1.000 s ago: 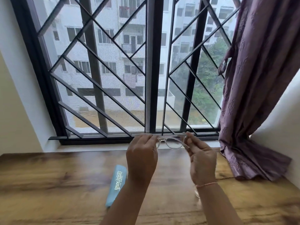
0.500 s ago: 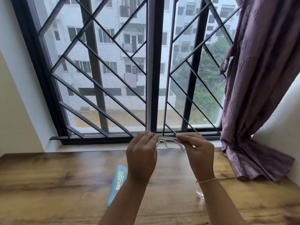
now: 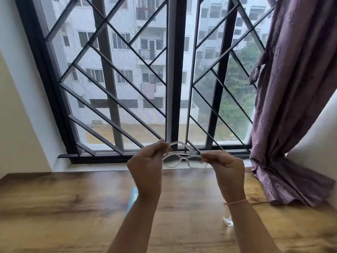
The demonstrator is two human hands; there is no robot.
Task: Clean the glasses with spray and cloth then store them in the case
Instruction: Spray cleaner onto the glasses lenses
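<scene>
Clear-framed glasses [image 3: 184,160] are held up above the wooden table [image 3: 73,207], in front of the window sill. My left hand [image 3: 145,170] pinches the left side of the frame, where a temple arm arches up. My right hand [image 3: 228,170] grips the right end of the frame. A light-blue glasses case [image 3: 131,199] lies on the table, mostly hidden behind my left forearm. A small clear spray bottle [image 3: 228,220] stands on the table, partly hidden by my right forearm. No cloth is in view.
A barred window [image 3: 171,79] fills the wall beyond the table. A purple curtain [image 3: 291,106] hangs at the right, and its hem rests on the table's right back corner. White walls close both sides.
My hands have moved apart, so both lenses now show between them. A temple arm has swung up from the frame by my left hand. My left forearm covers more of the blue case.
</scene>
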